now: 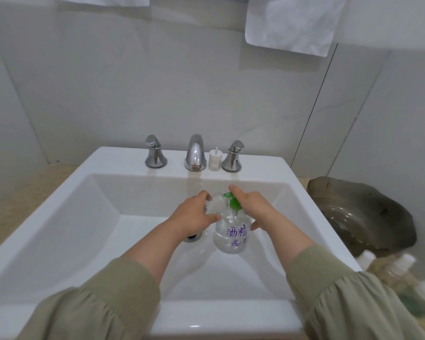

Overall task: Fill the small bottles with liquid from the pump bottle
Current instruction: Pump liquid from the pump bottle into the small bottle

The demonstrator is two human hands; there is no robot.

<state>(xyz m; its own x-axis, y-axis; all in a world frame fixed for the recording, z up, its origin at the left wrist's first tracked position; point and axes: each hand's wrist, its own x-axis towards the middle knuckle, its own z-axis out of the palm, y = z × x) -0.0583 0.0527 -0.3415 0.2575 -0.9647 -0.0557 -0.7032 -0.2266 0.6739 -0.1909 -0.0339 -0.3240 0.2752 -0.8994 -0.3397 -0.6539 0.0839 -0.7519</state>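
Over the white sink the left hand grips a small bottle of clear plastic, its fingers curled round it, holding it tilted against the green pump head. The right hand holds the pump bottle – forefinger stretched over the pump head, thumb against the bottle's side. The pump bottle is clear, holds clear liquid, has purple handwriting on it and stands upright in the basin just beside the drain. A white cap stands on the rim between the tap and the right handle. On the tabletop to the right are a grey dish and more white-capped bottles – blurred.
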